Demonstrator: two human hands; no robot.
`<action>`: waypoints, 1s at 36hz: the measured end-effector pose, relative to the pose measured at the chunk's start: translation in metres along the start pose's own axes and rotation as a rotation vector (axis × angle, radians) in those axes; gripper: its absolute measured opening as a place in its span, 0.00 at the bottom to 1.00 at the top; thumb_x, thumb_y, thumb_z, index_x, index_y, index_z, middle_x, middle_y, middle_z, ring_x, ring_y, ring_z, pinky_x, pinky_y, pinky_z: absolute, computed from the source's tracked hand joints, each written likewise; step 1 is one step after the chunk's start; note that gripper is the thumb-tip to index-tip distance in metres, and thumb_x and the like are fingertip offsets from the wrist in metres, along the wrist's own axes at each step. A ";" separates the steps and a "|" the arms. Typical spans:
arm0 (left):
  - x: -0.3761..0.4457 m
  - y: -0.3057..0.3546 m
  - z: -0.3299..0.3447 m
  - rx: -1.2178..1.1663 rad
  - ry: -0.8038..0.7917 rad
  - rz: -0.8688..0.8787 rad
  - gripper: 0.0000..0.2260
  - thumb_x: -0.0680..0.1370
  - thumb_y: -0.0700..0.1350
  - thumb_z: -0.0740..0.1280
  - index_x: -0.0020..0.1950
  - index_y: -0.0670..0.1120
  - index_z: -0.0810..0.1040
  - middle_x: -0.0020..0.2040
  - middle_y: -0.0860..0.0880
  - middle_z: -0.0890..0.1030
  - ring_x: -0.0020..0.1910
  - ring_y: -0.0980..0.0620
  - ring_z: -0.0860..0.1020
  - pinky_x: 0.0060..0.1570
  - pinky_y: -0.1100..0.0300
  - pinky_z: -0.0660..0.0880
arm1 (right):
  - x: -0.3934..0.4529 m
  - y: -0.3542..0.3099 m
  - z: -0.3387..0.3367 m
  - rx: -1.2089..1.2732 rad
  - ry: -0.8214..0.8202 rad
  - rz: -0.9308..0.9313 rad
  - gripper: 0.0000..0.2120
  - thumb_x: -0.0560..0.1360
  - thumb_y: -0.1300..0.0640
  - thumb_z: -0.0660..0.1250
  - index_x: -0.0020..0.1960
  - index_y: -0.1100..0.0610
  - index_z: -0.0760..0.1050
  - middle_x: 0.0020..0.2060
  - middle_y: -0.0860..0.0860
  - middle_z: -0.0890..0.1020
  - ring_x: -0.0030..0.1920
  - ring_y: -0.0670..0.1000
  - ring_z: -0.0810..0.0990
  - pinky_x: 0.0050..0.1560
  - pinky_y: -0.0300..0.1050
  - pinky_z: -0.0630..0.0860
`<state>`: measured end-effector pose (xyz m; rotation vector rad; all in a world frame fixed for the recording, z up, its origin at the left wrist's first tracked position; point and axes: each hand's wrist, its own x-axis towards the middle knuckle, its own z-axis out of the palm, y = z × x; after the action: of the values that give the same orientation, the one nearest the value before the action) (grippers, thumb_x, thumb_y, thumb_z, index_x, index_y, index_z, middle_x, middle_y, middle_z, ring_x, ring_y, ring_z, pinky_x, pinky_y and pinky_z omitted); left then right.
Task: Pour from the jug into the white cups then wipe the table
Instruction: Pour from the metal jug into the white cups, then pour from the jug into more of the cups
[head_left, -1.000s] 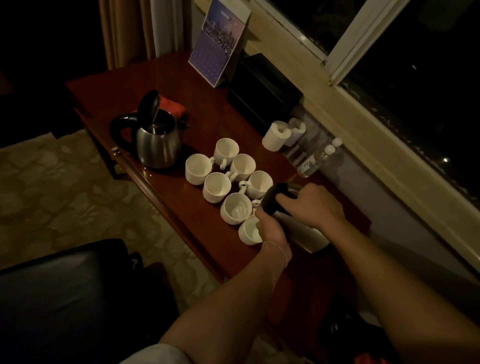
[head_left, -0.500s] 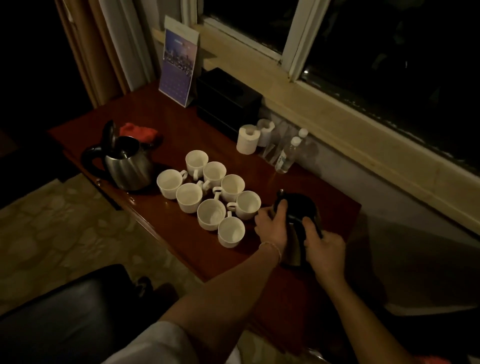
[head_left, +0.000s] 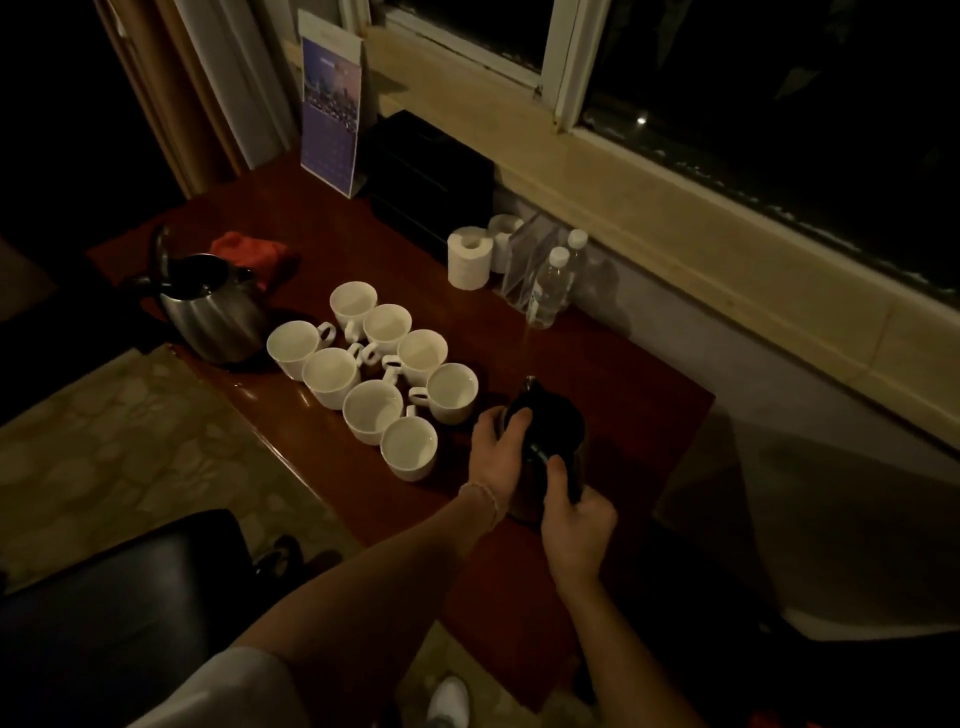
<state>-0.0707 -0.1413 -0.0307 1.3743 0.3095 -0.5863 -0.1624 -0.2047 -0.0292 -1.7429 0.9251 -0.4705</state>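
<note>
The jug (head_left: 545, 447), a dark metal vessel, stands upright on the red-brown table (head_left: 613, 374) at lower centre of the frame, just right of the cup cluster. The left hand (head_left: 498, 452) is wrapped around the left side of the jug body, with the thumb lying over the rim and the fingers curled behind it. The right hand (head_left: 574, 514) is closed around the dark handle on the near side of the jug, thumb on top. Eight white cups (head_left: 384, 374) stand upright at frame centre, packed in two diagonal rows running from upper left to lower right, several touching at handle or rim. The nearest cup (head_left: 409, 451) sits just beside the left hand but apart from it. The lighting is too dim to tell the fill level of any cup. At left of the cups stands a steel kettle (head_left: 213, 317) with its lid raised. Behind the kettle lies a red cloth (head_left: 249, 252), crumpled on the table. At upper centre a purple calendar card (head_left: 330, 104) stands upright against the window ledge, with a black box (head_left: 431, 176) just to its right. Two rolls of toilet paper (head_left: 470, 257) and two clear water bottles (head_left: 550, 286) stand against the wall, right of the box. A black chair seat (head_left: 114, 597) occupies the lower left of the frame, clear of the table edge.
</note>
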 end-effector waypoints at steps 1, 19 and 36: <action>0.002 -0.005 0.000 0.011 -0.007 0.003 0.33 0.68 0.66 0.71 0.69 0.54 0.74 0.66 0.49 0.78 0.63 0.49 0.79 0.68 0.45 0.75 | 0.000 0.005 0.001 0.009 0.000 0.005 0.16 0.79 0.48 0.70 0.48 0.61 0.85 0.35 0.48 0.84 0.37 0.47 0.84 0.39 0.49 0.82; 0.003 -0.032 -0.007 0.356 -0.042 0.173 0.39 0.74 0.69 0.64 0.79 0.50 0.65 0.74 0.50 0.72 0.73 0.52 0.72 0.73 0.49 0.71 | -0.013 0.040 -0.004 0.051 -0.063 0.029 0.13 0.82 0.53 0.66 0.58 0.61 0.83 0.43 0.45 0.85 0.44 0.36 0.83 0.42 0.29 0.76; -0.031 0.001 -0.087 1.493 -0.152 0.610 0.36 0.78 0.66 0.51 0.78 0.45 0.68 0.78 0.41 0.68 0.78 0.35 0.63 0.73 0.33 0.64 | -0.007 0.008 -0.025 -0.810 -0.168 -0.656 0.20 0.74 0.51 0.74 0.63 0.59 0.79 0.62 0.58 0.77 0.60 0.60 0.76 0.54 0.56 0.79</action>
<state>-0.0843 -0.0500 -0.0297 2.6549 -0.8529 -0.3473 -0.1870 -0.2155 -0.0262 -2.8000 0.4036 -0.3669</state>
